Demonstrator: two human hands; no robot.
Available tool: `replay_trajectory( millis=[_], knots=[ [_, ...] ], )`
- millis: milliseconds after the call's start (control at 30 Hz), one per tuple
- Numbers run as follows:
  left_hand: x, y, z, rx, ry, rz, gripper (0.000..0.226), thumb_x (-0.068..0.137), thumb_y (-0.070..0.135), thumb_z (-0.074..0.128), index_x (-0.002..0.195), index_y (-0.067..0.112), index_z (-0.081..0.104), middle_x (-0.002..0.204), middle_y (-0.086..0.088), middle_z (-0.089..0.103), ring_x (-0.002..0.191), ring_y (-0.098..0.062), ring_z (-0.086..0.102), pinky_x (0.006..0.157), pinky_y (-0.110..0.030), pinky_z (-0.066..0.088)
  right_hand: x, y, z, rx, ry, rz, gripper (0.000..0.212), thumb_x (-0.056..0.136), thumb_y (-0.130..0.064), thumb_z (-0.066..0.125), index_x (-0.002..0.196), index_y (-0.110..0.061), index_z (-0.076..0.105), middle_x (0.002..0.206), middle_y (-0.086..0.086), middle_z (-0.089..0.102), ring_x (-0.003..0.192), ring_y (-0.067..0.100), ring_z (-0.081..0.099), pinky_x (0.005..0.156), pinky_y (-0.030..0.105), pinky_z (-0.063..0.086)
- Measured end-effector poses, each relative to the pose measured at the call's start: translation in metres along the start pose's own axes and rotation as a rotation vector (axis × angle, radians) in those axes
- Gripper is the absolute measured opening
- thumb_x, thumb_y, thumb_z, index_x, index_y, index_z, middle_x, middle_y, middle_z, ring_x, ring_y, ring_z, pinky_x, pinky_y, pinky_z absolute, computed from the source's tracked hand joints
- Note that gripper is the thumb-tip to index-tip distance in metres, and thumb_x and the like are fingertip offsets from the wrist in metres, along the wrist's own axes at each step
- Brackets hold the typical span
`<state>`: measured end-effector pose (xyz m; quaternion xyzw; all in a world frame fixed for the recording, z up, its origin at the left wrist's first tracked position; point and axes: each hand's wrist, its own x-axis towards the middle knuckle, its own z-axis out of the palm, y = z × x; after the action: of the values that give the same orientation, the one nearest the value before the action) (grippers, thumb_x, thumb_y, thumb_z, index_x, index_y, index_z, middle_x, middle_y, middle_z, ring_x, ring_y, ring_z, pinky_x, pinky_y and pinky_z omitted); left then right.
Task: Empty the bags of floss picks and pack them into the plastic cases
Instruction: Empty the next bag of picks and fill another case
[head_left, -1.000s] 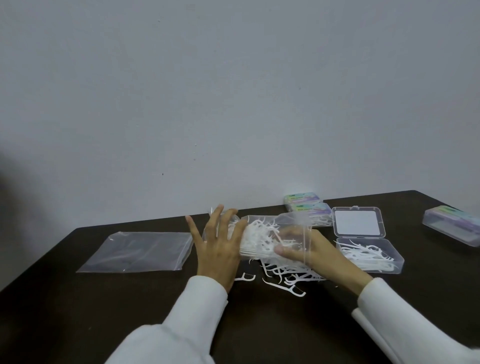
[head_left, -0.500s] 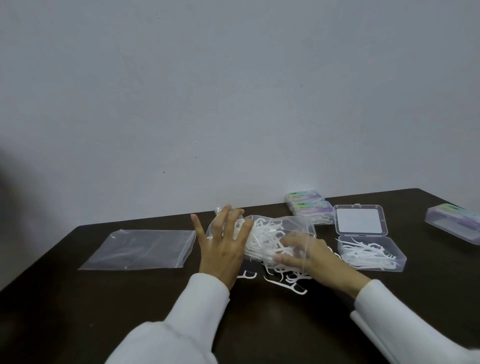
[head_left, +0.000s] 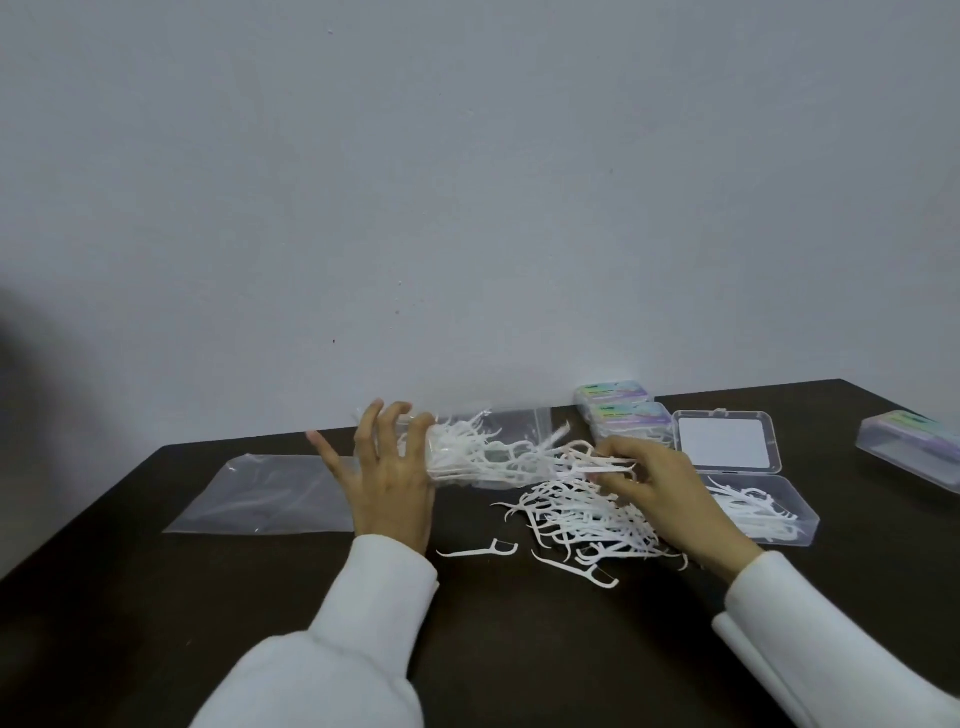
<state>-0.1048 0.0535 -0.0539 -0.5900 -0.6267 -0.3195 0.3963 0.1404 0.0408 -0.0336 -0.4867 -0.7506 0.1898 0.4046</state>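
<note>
Now: bag of floss picks held above table near back edge, long axis left-right, mouth right. Left hand grips closed end; right hand pinches picks at mouth. Open case just right, nearest right hand.

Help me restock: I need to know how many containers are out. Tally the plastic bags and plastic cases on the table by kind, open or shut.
Plastic bags: 2, an empty bag lying flat and a bag of floss picks gripped by the left hand
Open cases: 1
Shut cases: 3
Total: 6
</note>
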Motion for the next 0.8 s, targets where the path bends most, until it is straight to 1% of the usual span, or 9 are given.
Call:
replay_trajectory(
  millis=[100,167,233,333,467,533,600,733,800],
  knots=[
    [0.001,-0.007,0.0,-0.022,0.003,-0.062,0.087,0.034,0.009,0.093,0.109,0.019,0.048,0.121,-0.011,0.041,0.123,-0.033,0.032,0.096,-0.072,0.004,-0.001,0.002,-0.004,0.018,-0.03,0.053,0.007,0.085,-0.011,0.065,0.08,-0.017,0.064,0.064,-0.004,0.065,0.052,0.0,0.061,0.056,0.012,0.048],
    [0.001,-0.011,-0.001,-0.036,0.008,-0.106,0.087,0.037,0.009,0.093,0.11,0.019,0.046,0.121,-0.011,0.04,0.123,-0.033,0.031,0.097,-0.071,0.003,-0.001,0.004,-0.003,-0.015,-0.047,0.083,0.005,0.085,-0.013,0.066,0.082,-0.017,0.064,0.063,-0.006,0.065,0.05,-0.004,0.059,0.054,0.006,0.043],
    [0.002,-0.013,-0.002,-0.049,0.013,-0.15,0.088,0.038,0.01,0.093,0.11,0.02,0.044,0.121,-0.01,0.037,0.123,-0.033,0.031,0.098,-0.069,0.003,-0.001,0.006,-0.002,-0.043,-0.058,0.111,0.004,0.084,-0.018,0.067,0.086,-0.021,0.065,0.072,-0.007,0.066,0.058,-0.005,0.06,0.058,0.003,0.042],
    [0.003,-0.014,-0.003,-0.068,0.031,-0.179,0.086,0.04,0.01,0.093,0.11,0.02,0.043,0.12,-0.009,0.037,0.123,-0.033,0.031,0.099,-0.069,0.004,-0.001,0.008,-0.002,-0.115,-0.067,0.097,0.011,0.083,-0.021,0.068,0.09,-0.029,0.064,0.087,-0.008,0.066,0.079,0.0,0.058,0.066,0.005,0.04],
    [0.002,-0.008,-0.004,-0.07,0.051,-0.15,0.088,0.038,0.011,0.093,0.11,0.02,0.045,0.121,-0.009,0.037,0.122,-0.032,0.031,0.098,-0.069,0.004,-0.002,0.004,-0.001,-0.077,-0.027,0.014,0.016,0.083,-0.023,0.068,0.095,-0.033,0.063,0.098,-0.019,0.063,0.091,-0.01,0.055,0.077,0.0,0.037],
    [0.001,-0.003,-0.005,-0.075,0.066,-0.125,0.088,0.036,0.013,0.094,0.11,0.021,0.045,0.121,-0.009,0.038,0.122,-0.032,0.032,0.098,-0.069,0.004,-0.002,0.0,-0.001,0.061,0.002,-0.018,0.012,0.086,-0.022,0.065,0.092,-0.032,0.064,0.1,-0.019,0.064,0.094,-0.008,0.057,0.083,0.005,0.04],
    [0.0,0.002,-0.006,-0.076,0.075,-0.086,0.09,0.033,0.016,0.094,0.109,0.021,0.045,0.121,-0.008,0.039,0.121,-0.032,0.033,0.096,-0.07,0.004,-0.001,-0.007,0.0,0.277,-0.013,0.009,0.009,0.089,-0.023,0.06,0.093,-0.028,0.065,0.102,-0.014,0.066,0.098,-0.001,0.06,0.086,0.017,0.048],
    [-0.003,0.016,-0.01,-0.063,0.108,0.035,0.091,0.031,0.023,0.095,0.107,0.021,0.045,0.12,-0.007,0.041,0.121,-0.03,0.035,0.1,-0.071,0.006,-0.005,-0.016,0.005,0.546,-0.16,0.127,0.019,0.091,-0.028,0.05,0.104,-0.026,0.063,0.115,-0.006,0.06,0.101,0.01,0.061,0.079,0.025,0.056],
    [-0.005,0.022,-0.011,-0.083,0.142,0.09,0.087,0.034,0.022,0.094,0.106,0.021,0.045,0.121,-0.006,0.041,0.121,-0.03,0.035,0.107,-0.067,-0.002,-0.006,-0.016,0.008,0.565,-0.249,0.159,0.024,0.087,-0.031,0.053,0.109,-0.027,0.062,0.118,-0.01,0.057,0.1,0.01,0.061,0.078,0.027,0.056]
  ],
)
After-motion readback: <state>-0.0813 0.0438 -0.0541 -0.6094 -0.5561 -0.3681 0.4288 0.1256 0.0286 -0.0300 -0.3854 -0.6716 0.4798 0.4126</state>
